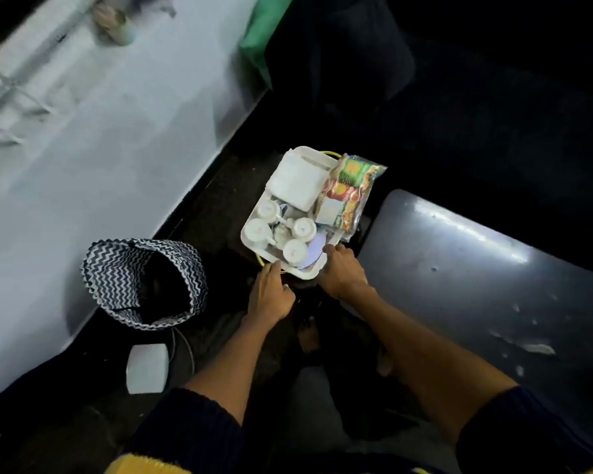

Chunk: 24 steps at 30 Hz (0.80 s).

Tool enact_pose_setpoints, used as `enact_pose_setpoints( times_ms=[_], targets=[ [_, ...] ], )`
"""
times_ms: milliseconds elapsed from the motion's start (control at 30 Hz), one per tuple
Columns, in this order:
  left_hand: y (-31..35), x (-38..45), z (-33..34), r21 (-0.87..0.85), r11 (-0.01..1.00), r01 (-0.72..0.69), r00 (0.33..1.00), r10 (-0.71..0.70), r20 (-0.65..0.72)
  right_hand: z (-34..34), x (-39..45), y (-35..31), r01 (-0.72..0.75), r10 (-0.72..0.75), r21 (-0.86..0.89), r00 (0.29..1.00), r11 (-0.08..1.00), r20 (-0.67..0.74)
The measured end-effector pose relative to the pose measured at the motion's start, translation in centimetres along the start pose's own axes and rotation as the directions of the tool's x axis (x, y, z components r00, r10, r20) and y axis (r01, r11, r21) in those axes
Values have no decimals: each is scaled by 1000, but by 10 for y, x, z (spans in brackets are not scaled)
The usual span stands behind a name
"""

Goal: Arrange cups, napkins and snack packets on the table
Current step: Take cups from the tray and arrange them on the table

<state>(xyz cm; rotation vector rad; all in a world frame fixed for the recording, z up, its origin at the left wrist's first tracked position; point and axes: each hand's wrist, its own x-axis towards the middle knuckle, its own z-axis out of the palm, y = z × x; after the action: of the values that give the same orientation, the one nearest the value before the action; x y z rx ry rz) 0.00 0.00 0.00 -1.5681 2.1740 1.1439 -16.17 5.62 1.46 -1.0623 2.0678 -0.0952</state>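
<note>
A white tray (305,272) sits low in the middle of the view on something with a yellow rim. It carries several small white cups (303,228), a stack of white napkins (297,183) and a clear bag of colourful snack packets (353,189) along its right side. My left hand (270,294) grips the tray's near-left edge. My right hand (343,273) grips its near-right corner, fingers curled over the rim.
A dark grey table (476,268) lies to the right of the tray. A black-and-white zigzag basket (141,282) stands to the left, with a small white box (147,368) near it. The pale wall (83,148) runs along the left. The floor around is dark.
</note>
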Motion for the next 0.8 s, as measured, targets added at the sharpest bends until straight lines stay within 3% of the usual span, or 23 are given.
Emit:
enact_pose_setpoints(
  times_ms=[233,367,533,800],
  targets=[
    [-39,64,-17,-24,999,41,994,-43,-98,36,66,-42,50,-47,-163,999,985,22],
    [-54,101,-24,93,996,-10,988,24,-151,58,92,-52,35,-32,-235,999,971,17],
    [-60,136,-28,255,966,-46,979,95,-181,78,104,-55,-47,20,-323,996,945,-86],
    [-62,169,-14,270,962,-34,982,83,-171,91,113,-46,-38,6,-295,994,955,-107]
  ],
)
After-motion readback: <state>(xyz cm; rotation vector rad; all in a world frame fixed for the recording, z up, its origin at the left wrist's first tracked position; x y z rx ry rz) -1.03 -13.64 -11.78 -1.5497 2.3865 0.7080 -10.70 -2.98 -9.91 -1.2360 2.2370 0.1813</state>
